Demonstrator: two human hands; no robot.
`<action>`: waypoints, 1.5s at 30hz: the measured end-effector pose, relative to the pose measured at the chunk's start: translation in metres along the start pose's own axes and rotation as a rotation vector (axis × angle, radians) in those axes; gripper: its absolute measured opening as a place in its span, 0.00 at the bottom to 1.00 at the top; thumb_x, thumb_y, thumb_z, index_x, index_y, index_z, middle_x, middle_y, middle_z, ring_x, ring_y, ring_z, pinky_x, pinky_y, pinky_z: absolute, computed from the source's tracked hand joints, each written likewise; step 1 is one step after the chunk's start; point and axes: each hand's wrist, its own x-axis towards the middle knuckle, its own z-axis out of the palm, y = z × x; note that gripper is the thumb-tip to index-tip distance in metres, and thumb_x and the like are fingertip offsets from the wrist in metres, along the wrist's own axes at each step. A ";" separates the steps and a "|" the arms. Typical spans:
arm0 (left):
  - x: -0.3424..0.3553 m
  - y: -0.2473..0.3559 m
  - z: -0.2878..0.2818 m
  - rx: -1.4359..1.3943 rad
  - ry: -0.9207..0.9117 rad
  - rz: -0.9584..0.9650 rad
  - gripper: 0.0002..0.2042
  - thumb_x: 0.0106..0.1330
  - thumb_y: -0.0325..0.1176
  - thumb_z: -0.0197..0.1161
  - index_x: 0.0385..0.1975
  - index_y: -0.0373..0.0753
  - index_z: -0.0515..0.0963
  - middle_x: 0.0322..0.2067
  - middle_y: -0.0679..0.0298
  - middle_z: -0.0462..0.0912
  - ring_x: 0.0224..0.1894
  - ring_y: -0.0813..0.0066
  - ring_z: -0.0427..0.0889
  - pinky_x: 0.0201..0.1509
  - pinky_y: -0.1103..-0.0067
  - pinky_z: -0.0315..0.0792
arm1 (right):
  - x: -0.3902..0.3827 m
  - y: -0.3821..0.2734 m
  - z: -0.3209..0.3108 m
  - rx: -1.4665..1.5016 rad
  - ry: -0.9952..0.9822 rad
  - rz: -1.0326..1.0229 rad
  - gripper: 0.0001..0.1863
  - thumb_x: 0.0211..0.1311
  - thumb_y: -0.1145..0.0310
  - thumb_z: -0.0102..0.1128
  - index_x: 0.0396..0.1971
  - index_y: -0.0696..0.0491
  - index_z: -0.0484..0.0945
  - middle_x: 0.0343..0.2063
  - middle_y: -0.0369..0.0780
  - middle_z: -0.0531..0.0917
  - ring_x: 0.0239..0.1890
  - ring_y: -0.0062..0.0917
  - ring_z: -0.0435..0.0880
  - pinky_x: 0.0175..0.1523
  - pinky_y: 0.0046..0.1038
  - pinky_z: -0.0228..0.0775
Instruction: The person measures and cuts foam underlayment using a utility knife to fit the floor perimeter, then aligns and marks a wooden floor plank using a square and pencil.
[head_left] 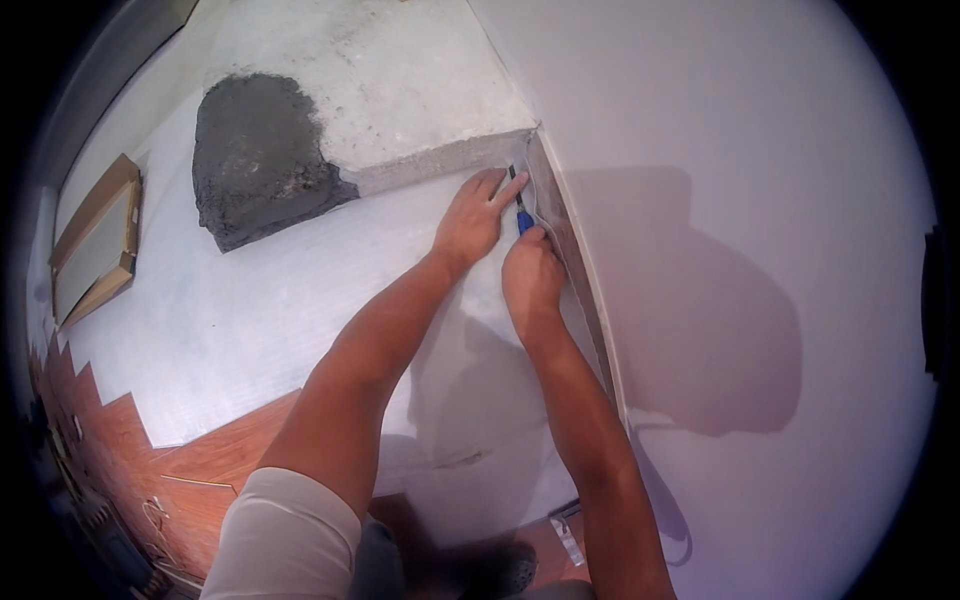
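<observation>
A utility knife with a blue body point(525, 222) is gripped in my right hand point(533, 270), close beside the wall. Its dark narrow front part points away from me, toward the corner where a raised concrete step point(430, 163) meets the wall. My left hand point(472, 220) lies with fingers spread on a thin white underlay sheet point(290, 300), against the foot of the step. One of its fingers reaches across close to the front of the knife. Along the wall the sheet's edge point(560, 240) stands up and looks wavy. Whether the blade touches the sheet I cannot tell.
Dark grey wet-looking mortar point(255, 150) covers part of the step at the left. A cardboard box point(100, 240) lies open at the far left. Reddish wood planks point(225, 440) with a stepped edge border the sheet nearby. The pale wall point(700, 130) rises on the right.
</observation>
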 end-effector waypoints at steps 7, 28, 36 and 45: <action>0.000 -0.001 0.001 0.087 -0.055 0.016 0.37 0.59 0.19 0.58 0.73 0.52 0.69 0.65 0.49 0.73 0.67 0.47 0.71 0.73 0.62 0.66 | 0.005 -0.004 0.004 -0.095 -0.035 -0.030 0.09 0.67 0.69 0.56 0.35 0.61 0.78 0.27 0.43 0.88 0.25 0.26 0.91 0.28 0.27 0.84; 0.001 -0.004 0.010 0.190 -0.102 0.009 0.34 0.62 0.20 0.57 0.72 0.53 0.71 0.66 0.51 0.73 0.65 0.49 0.73 0.73 0.63 0.68 | -0.166 0.080 -0.049 -0.163 -0.401 0.183 0.10 0.66 0.69 0.58 0.38 0.62 0.76 0.23 0.46 0.88 0.26 0.36 0.91 0.32 0.36 0.85; 0.000 -0.003 0.009 0.184 -0.079 0.013 0.34 0.63 0.20 0.56 0.71 0.55 0.72 0.65 0.53 0.74 0.65 0.50 0.74 0.72 0.64 0.69 | -0.267 0.125 -0.094 -0.293 -0.517 0.170 0.09 0.64 0.70 0.60 0.37 0.58 0.72 0.25 0.44 0.88 0.25 0.34 0.91 0.30 0.35 0.85; -0.002 -0.003 0.010 0.151 -0.036 0.034 0.36 0.61 0.18 0.55 0.72 0.53 0.71 0.64 0.51 0.76 0.65 0.49 0.74 0.73 0.63 0.69 | -0.357 0.162 -0.116 -0.359 -0.767 0.339 0.15 0.66 0.68 0.61 0.44 0.64 0.72 0.35 0.50 0.88 0.35 0.42 0.91 0.40 0.42 0.85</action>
